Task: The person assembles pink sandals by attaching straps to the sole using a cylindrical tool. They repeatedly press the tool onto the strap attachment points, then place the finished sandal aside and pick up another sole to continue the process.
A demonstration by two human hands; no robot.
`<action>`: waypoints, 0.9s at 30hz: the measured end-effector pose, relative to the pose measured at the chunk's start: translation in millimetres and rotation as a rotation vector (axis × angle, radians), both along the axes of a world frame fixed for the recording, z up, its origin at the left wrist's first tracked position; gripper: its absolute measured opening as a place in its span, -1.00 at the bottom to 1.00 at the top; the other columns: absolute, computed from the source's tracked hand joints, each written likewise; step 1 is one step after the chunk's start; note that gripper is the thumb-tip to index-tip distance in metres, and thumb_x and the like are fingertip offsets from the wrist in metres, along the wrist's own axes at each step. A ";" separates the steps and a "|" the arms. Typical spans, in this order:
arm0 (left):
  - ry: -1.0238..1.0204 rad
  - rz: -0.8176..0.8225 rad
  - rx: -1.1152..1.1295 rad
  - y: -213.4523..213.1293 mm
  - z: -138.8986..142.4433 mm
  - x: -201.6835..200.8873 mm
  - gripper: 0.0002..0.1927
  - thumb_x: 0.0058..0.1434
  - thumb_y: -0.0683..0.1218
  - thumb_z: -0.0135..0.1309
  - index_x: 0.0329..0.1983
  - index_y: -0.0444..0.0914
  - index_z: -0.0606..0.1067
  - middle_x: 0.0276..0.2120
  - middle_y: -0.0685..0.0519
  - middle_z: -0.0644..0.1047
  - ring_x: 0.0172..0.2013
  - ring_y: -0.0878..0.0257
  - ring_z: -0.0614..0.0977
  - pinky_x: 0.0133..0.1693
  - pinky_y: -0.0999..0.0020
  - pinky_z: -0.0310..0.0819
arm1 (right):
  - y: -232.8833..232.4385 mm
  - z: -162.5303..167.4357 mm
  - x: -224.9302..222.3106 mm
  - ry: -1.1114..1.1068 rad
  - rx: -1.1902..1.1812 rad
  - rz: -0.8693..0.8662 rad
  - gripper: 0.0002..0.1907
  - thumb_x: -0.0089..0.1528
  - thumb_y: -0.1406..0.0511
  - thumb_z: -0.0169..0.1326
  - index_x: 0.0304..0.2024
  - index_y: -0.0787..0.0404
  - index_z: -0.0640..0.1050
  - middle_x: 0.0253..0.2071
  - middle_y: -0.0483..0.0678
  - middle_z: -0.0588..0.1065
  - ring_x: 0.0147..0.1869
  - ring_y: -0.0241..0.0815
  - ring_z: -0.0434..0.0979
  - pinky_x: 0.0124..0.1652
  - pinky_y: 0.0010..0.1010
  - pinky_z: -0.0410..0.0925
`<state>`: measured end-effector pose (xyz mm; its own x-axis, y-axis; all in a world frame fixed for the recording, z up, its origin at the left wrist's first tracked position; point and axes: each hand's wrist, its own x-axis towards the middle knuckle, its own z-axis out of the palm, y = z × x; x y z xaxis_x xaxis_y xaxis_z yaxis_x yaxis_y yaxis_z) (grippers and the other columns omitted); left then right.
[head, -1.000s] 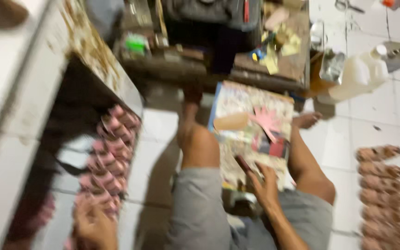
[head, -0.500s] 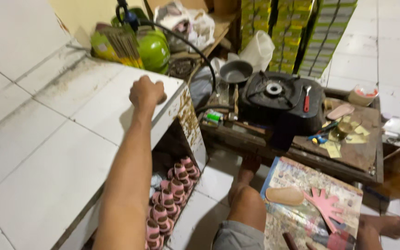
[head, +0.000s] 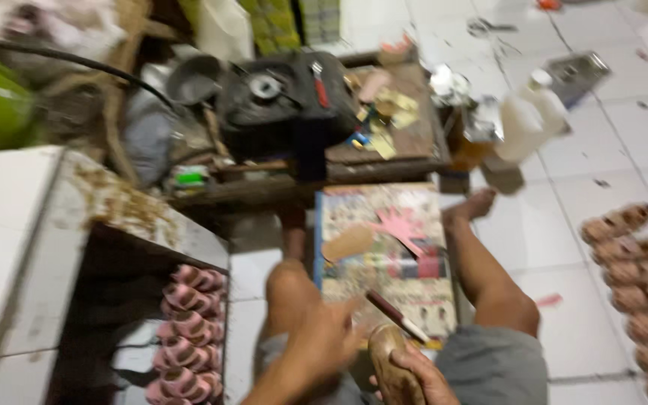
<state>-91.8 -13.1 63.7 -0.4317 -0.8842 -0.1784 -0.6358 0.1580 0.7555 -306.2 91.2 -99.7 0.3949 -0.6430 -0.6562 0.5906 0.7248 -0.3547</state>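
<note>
Your left hand (head: 322,346) is off the white counter (head: 9,247) and back by your knee, grip blurred, can't tell; right hand (head: 423,375) clasps the sole (head: 393,367).

A white tiled floor (head: 609,157) carries a printed board (head: 384,255) with a pink cutout (head: 401,225) and a tan sole piece (head: 346,244) lying on it. Brown shoes (head: 639,292) lie in a row at right. A low wooden bench (head: 406,142) bears a black stove (head: 279,97) and scraps.
</note>
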 end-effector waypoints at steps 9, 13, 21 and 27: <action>-0.475 0.140 -0.456 -132.3 -108.8 -89.2 -0.73 0.18 -0.17 -0.01 -0.02 -0.21 0.46 -0.19 -0.20 0.59 -0.14 -0.19 0.63 -0.27 -0.12 0.53 | 60.4 -38.2 -71.0 0.007 -0.214 -0.057 -0.10 0.01 0.35 0.08 0.45 0.07 0.24 0.24 0.02 0.50 0.20 -0.11 0.59 0.15 -0.33 0.40; -0.571 -0.040 -0.291 -135.2 -115.0 -93.6 -0.59 0.18 -0.17 -0.03 0.13 -0.28 0.40 -0.18 -0.25 0.62 -0.20 -0.16 0.67 -0.19 -0.10 0.56 | 58.2 -15.8 -70.7 -0.110 -0.021 -0.213 -0.18 0.09 0.34 0.06 0.45 0.11 0.25 0.16 0.04 0.49 0.07 -0.05 0.59 0.03 -0.09 0.47; 0.358 0.371 0.144 -26.7 -95.0 -76.8 -0.37 0.21 -0.08 0.05 0.35 -0.30 0.25 -0.02 -0.08 0.57 -0.28 0.11 0.67 -0.27 0.23 0.61 | -6.4 41.6 -45.1 0.575 -0.353 -0.304 -0.37 0.21 0.38 0.14 0.36 0.28 0.40 0.17 0.09 0.53 0.17 -0.16 0.53 0.11 -0.34 0.41; 0.969 0.491 0.399 71.1 -91.2 -100.3 -0.09 0.20 -0.09 0.23 0.48 -0.27 -0.02 0.05 -0.16 0.50 -0.04 0.20 0.59 -0.02 0.28 0.53 | -20.8 91.6 -15.4 1.092 -0.868 -0.158 -0.32 0.18 0.46 0.18 0.37 0.29 0.35 0.31 0.13 0.44 0.33 -0.10 0.47 0.19 -0.37 0.37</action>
<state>-192.0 57.9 -27.5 -0.1661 -0.9499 -0.2646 0.3104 -0.3051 0.9003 -321.6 70.4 -8.1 -0.1633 -0.9856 0.0429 -0.2161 -0.0067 -0.9764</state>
